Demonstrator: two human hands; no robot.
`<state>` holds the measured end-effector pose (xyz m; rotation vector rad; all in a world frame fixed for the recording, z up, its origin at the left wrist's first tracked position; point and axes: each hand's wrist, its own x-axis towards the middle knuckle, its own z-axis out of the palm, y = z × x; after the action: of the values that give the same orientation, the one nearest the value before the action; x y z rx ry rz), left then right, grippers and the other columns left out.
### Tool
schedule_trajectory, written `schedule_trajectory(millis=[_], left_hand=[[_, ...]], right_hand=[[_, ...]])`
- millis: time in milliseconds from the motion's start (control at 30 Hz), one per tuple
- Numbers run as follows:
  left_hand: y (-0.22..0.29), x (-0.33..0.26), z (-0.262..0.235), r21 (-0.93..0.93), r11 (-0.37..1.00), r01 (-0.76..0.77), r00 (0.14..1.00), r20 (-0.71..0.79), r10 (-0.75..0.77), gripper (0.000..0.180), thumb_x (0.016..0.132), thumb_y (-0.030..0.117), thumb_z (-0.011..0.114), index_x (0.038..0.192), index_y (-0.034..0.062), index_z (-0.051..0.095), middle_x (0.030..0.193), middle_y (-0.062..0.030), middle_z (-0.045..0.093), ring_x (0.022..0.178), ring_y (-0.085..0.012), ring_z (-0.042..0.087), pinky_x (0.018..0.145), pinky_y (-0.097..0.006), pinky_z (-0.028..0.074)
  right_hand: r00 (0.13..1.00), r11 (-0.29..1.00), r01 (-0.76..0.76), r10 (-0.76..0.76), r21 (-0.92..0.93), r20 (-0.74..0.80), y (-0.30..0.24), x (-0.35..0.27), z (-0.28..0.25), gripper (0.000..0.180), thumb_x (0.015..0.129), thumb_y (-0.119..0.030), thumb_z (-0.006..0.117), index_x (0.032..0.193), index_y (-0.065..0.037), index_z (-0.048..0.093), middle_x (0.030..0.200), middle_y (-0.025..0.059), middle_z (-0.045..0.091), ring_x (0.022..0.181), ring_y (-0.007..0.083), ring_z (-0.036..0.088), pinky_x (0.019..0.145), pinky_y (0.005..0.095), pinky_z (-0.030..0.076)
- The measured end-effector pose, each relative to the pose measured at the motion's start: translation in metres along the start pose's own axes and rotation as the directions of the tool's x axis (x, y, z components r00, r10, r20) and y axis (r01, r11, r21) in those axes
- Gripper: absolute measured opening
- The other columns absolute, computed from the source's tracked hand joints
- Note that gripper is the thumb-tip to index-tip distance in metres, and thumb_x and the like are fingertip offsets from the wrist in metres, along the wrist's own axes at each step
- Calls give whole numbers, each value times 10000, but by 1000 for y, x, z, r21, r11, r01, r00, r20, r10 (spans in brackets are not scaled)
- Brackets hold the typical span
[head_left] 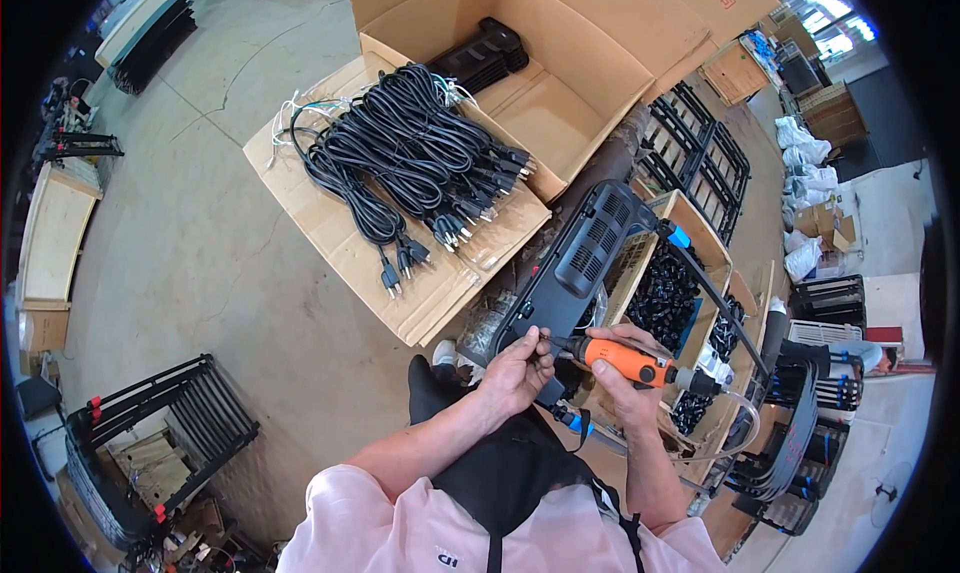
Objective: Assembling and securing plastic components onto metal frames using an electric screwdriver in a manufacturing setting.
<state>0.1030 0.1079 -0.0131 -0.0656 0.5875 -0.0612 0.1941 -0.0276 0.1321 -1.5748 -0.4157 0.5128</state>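
My right hand [632, 388] is wrapped round an orange power screwdriver [618, 361] with a clear hose at its back end. The tool points left, toward the fingers of my left hand [518, 371]. Those fingers are pinched together close to the tool's tip; what they hold, if anything, is too small to make out. Both hands are at the near end of a long black plastic housing [548, 291]. A raised, slotted vent cover [597, 243] sits on its upper part. The housing lies tilted, its far end pointing up and right.
An open cardboard box [560, 103] stands beyond, with bundled black power cords [400, 153] on its flap. Right of the housing are wooden bins [715, 243] of small black parts [660, 295]. Black metal frames [185, 443] stand on the floor at left.
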Motion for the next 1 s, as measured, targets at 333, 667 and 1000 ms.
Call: schedule_trajectory(millis=[333,667,1000], left_hand=[[7,-7,11,-54,994,-90,989,-123,83,268,1130,266,531,1274,67,638,892,3,628,764,-132,600,736,-285,548],[17,-6,-9,129,991,-41,997,-59,49,240,1136,218,501,1217,43,644,941,-39,680,791,-152,657,709,-297,586],[0,-21,19,262,963,66,994,-103,-40,262,1152,190,421,1208,36,625,1055,-70,688,907,-175,708,815,-336,629]], right_hand=[[1000,995,-7,9,-104,26,21,12,27,476,889,28,752,1323,-21,566,1315,155,672,1257,243,641,1115,392,502],[994,969,11,16,-247,107,27,24,41,405,893,38,748,1262,-26,594,1326,176,672,1243,254,647,1104,411,503],[990,957,19,22,-289,138,27,29,48,386,896,19,756,1249,-23,608,1324,180,677,1227,248,650,1086,408,511]])
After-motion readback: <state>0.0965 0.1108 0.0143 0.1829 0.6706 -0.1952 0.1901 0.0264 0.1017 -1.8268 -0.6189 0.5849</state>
